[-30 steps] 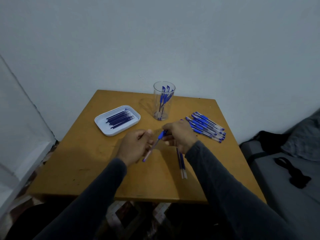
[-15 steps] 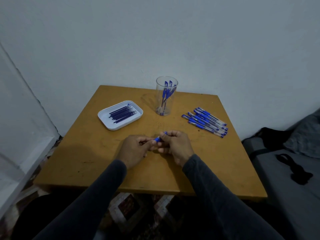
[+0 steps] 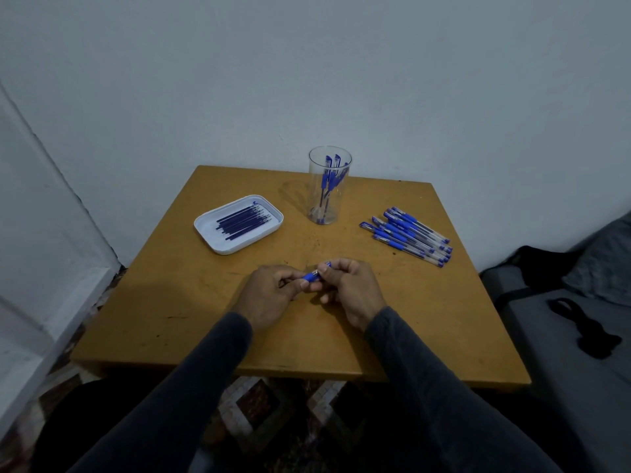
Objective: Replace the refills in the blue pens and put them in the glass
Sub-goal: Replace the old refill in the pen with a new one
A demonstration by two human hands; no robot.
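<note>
My left hand [image 3: 269,291] and my right hand [image 3: 351,288] meet over the middle of the wooden table [image 3: 191,322], both pinching one blue pen [image 3: 316,274]. Only its blue grip and a short stretch near my right fingers show; the rest is hidden in my hands. A clear glass [image 3: 329,186] at the back holds a few blue pens. A heap of several blue pens [image 3: 409,235] lies to its right. A white tray [image 3: 208,233] at the left holds several dark refills [image 3: 244,218].
A white wall stands right behind the table. A grey couch [image 3: 563,336] with a black strap [image 3: 587,332] and dark bag sits to the right. Patterned floor shows below the table's front edge.
My hands have drawn closer together around the pen, which now shows less of its barrel. The two pens seen near my right wrist a second ago are no longer visible. The camera tilted.
</note>
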